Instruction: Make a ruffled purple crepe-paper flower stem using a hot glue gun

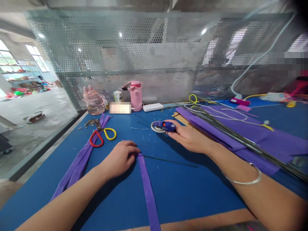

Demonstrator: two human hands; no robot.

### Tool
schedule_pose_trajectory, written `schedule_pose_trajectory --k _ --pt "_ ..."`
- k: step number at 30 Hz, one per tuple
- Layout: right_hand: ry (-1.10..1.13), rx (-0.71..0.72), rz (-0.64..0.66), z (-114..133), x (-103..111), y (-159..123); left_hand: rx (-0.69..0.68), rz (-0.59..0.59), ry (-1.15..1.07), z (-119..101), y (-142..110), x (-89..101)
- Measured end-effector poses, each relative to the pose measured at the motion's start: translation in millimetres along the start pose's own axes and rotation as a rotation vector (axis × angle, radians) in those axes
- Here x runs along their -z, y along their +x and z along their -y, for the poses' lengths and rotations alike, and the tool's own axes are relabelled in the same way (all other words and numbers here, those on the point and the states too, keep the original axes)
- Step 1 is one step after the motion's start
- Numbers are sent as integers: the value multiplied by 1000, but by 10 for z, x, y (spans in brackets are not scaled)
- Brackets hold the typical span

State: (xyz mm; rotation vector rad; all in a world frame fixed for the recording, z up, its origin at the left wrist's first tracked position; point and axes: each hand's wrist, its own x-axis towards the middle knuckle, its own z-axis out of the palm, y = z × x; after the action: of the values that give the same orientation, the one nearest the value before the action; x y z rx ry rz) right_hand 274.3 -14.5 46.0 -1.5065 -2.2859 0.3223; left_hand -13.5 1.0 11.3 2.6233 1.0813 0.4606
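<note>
My left hand (121, 158) rests on the blue table (192, 189) with its fingers curled down, pinching the top end of a narrow purple strip (148, 189) that runs toward me. A thin dark wire (168, 160) leads off to the right from that pinch. My right hand (190, 138) reaches forward and is closed around the blue handle of a glue gun (163, 126), which lies on a white ring-shaped stand. A silver bangle (247, 179) sits on my right wrist.
Scissors (102, 136) with red and yellow handles lie at the left beside longer purple strips (79, 163). Purple paper sheets (240, 138) and a bundle of dark wires (240, 141) cover the right. A pink bottle (136, 95), a clear jug (93, 101) and a white power bank (153, 106) stand along the mesh screen.
</note>
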Motion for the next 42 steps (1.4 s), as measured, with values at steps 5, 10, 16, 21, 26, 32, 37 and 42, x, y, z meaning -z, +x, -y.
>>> schedule_pose_trajectory --k 5,10,16,21,26,32,37,42 --pt "-404 -16 5 -265 -258 175 -56 27 35 70 8 -7" --pt "-410 59 -124 78 -138 102 -55 -53 52 45 2 0" --pt "-294 43 122 817 -38 -48 -81 -229 -28 -20 -17 94" --pt "-88 -4 11 860 -205 50 63 -724 -314 -76 -6 62" --pt "94 8 -79 790 -316 26 381 -568 -1165 -225 52 -8" --pt "-45 115 -167 813 -473 -47 471 -429 -1537 -378 55 31" --pt "-250 406 -535 878 -528 -67 484 -396 -1597 -399 36 39" --pt "-230 511 -609 944 -514 -107 420 -355 -1581 -391 18 36"
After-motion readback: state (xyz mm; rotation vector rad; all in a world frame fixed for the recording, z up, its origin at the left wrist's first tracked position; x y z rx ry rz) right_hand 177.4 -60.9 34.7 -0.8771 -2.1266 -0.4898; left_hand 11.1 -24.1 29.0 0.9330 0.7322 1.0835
